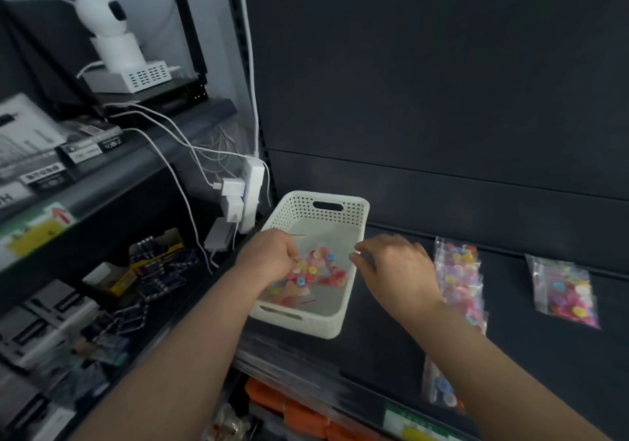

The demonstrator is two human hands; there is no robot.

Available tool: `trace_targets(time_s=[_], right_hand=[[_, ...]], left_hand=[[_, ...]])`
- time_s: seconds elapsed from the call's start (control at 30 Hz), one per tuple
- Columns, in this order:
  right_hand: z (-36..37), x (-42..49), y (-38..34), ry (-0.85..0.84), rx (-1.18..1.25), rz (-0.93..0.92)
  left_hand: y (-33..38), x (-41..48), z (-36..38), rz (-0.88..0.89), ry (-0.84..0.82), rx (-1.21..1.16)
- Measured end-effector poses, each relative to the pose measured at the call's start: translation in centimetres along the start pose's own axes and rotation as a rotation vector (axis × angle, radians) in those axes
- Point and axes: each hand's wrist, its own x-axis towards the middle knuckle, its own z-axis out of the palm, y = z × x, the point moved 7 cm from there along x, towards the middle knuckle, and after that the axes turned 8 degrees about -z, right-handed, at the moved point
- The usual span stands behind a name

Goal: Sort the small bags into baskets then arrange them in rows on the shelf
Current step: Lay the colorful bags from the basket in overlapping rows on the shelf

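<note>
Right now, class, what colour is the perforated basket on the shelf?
The basket is off-white; head view shows it.

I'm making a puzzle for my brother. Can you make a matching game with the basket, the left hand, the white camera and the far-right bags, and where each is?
1 basket
2 left hand
3 camera
4 far-right bags

A upper left shelf
B inside the basket
C right end of the dark shelf
D left end of the dark shelf

Pairs: 1-D, 2-B, 3-A, 4-C
</note>
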Motion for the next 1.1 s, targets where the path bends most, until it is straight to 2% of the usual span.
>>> trace_targets(time_s=[0.13,0.27,0.4,0.47,0.57,0.63,0.7,0.77,0.83,0.9,1.0,1.1], right_hand=[[1.1,0.0,-0.6,-0.081,-0.036,0.022],[1.0,0.1,-0.8,-0.081,-0.053,0.059],[0.9,0.2,-0.9,-0.099,-0.047,0.091],[0.7,0.0,-1.0,-0.104,-0.026,0.107],[1.0,-0.3,-0.6,-0.114,0.051,0.148],[1.1,-0.6,0.1,-0.075,0.188,0.199],[1.0,-0.9,1.0,-0.008,0.425,0.302],[0.9,-1.3,1.6,0.018,0.714,0.415],[1.0,-1.6,1.9,0.045,0.977,0.479],[0.7,-2.1,2.8,0.113,1.123,0.517],[-0.4,-3.3,5.2,0.243,1.172,0.582],[-1.5,-4.7,7.7,0.273,1.125,0.605]], left_hand=[[0.6,0.6,1.8,0.099,-0.075,0.047],[1.9,1.0,3.5,0.168,-0.075,0.204],[2.9,1.8,3.9,0.202,-0.008,0.376],[3.0,2.2,3.7,0.203,0.039,0.365],[2.6,2.2,2.7,0.160,0.084,0.081],[2.6,2.1,1.8,0.128,0.041,-0.289],[3.4,1.4,1.7,0.048,-0.146,-0.806],[5.6,0.0,1.9,0.035,-0.379,-1.162],[7.7,-1.3,2.1,0.078,-0.506,-1.253],[9.2,-2.5,2.8,0.097,-0.580,-1.208],[10.8,-3.6,3.8,0.093,-0.609,-1.076],[12.4,-4.1,4.9,0.089,-0.634,-0.996]])
